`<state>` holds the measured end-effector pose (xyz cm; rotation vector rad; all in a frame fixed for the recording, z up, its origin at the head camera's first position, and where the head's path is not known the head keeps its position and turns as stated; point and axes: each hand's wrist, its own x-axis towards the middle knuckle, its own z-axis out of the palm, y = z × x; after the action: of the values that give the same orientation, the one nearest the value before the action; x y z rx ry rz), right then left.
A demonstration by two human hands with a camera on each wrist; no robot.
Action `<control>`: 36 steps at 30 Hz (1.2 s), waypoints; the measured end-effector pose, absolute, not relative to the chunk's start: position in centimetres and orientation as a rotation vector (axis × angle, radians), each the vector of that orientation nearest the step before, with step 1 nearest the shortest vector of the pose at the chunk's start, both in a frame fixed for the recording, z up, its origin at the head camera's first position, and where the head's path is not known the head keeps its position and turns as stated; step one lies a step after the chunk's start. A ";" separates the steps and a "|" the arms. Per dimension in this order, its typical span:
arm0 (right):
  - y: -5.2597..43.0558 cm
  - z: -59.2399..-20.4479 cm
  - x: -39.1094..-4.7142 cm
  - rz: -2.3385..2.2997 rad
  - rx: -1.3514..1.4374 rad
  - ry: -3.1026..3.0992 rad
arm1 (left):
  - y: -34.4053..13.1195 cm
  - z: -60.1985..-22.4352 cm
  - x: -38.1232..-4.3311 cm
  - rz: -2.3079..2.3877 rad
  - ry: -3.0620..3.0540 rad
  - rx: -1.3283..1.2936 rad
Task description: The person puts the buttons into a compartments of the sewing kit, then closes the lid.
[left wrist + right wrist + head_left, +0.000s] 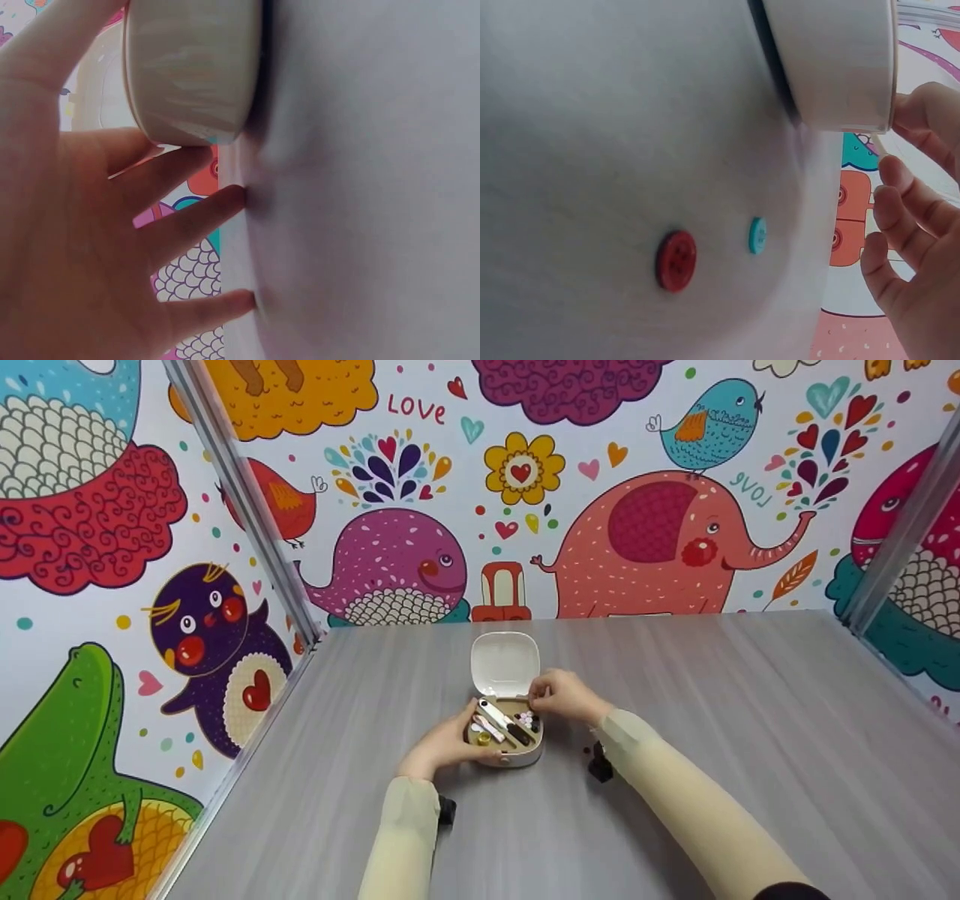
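A small white sewing kit box (521,760) stands on the table, its lid (505,664) raised at the back. Inside its tan tray lie a slim white and black tool (496,712), a gold thimble-like piece (484,738) and several pale and dark buttons (526,721). My left hand (442,748) holds the box from the left, thumb at the front, fingers along the side. At the back right corner is my right hand (566,696), fingers bent, with thumb and index at the rim (892,124). Whether those fingertips pinch anything is hidden.
In the right wrist view, a red button (676,261) and a teal button (757,235) lie on the table beside the box. The grey table (750,720) meets patterned walls (645,555) at the back and left. Metal posts (247,502) mark the corners.
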<state>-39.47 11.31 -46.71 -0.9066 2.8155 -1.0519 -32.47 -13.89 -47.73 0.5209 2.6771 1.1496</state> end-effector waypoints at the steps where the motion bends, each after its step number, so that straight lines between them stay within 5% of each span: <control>1: 11.3 -46.7 -39.5 -1.045 -0.905 2.817 | -13.9 -47.8 -32.5 1.152 2.676 0.521; 36: 11.0 -46.6 -38.6 -0.890 -0.917 2.919 | -13.9 -47.5 -32.4 1.127 2.680 0.532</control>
<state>-38.61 11.00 -46.65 -0.9166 2.9195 -0.8905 -32.40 -13.87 -47.49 0.5317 2.6798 1.1273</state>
